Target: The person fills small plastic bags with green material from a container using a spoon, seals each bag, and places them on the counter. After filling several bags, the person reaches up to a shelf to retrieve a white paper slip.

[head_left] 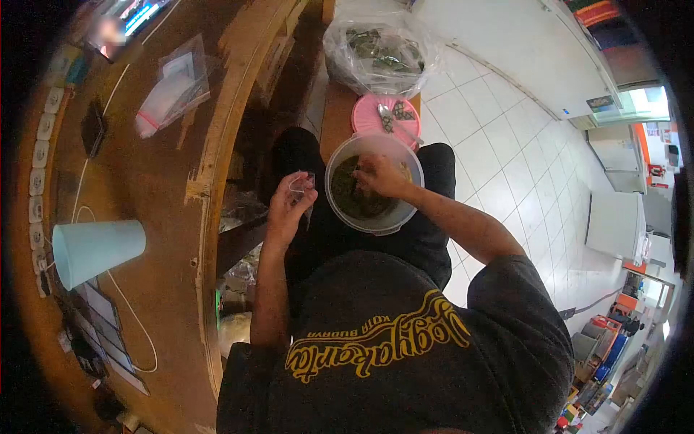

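My left hand (pixel 291 199) pinches a small clear plastic bag (pixel 309 186) beside the tub, its mouth facing up towards me. Over the round translucent tub (pixel 334 208) on my lap, my right hand (pixel 381 176) reaches in with fingers drawn together; what they hold is hidden. Dark green crumbled leaf (pixel 345 195) lines the bottom of the tub. Just beyond its far rim sits a pink plate (pixel 363 113) with a metal spoon (pixel 387 118) and several small patterned packets (pixel 403 110) on it.
A large clear bag of green stuff (pixel 387 54) stands behind the plate. On the wooden table (pixel 170 173) to my left lie a pack of plastic bags (pixel 173 90), a pale blue cup (pixel 99 249) on its side and a white cable (pixel 137 311). White floor tiles (pixel 499 137) extend rightward.
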A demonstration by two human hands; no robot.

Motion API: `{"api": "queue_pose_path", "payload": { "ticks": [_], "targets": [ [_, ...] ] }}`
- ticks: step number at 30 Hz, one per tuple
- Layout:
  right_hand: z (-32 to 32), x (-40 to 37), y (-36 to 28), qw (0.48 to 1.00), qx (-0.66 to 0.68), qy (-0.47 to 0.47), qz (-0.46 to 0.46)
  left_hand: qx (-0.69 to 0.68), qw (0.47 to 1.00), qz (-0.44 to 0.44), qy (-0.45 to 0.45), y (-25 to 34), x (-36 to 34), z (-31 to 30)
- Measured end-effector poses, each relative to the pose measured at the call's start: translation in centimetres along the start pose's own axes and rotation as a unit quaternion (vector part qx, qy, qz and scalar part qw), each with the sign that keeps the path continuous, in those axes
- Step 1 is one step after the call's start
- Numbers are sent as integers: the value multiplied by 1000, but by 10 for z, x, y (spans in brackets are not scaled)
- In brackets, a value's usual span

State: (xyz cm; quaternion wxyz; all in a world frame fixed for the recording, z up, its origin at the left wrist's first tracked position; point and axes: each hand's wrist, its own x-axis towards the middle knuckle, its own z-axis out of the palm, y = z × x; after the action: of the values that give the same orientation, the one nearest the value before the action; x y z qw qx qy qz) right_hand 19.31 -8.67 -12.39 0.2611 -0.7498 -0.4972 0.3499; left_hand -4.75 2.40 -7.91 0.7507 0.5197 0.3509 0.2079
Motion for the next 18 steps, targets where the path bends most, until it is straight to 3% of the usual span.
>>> {"api": "queue_pose_path", "payload": {
  "ticks": [2,4,8,10,13,18],
  "targets": [
    [-3,-5,4,998,33,50,-23,-13,1000,11,2,-1,-1,-1],
    [-1,-5,17,966,252,51,33,-6,1000,13,3,-2,0,-3],
    [-15,-18,23,945,320,57,32,25,1000,17,4,7,0,-1],
    [-24,-29,4,891,435,117,58,28,999,21,0,13,-2,2],
    [-30,-39,0,880,432,189,53,28,998,43,-22,9,1,2],
    [-41,-54,-5,857,457,231,53,34,995,83,-42,9,4,10]
  ]
}}
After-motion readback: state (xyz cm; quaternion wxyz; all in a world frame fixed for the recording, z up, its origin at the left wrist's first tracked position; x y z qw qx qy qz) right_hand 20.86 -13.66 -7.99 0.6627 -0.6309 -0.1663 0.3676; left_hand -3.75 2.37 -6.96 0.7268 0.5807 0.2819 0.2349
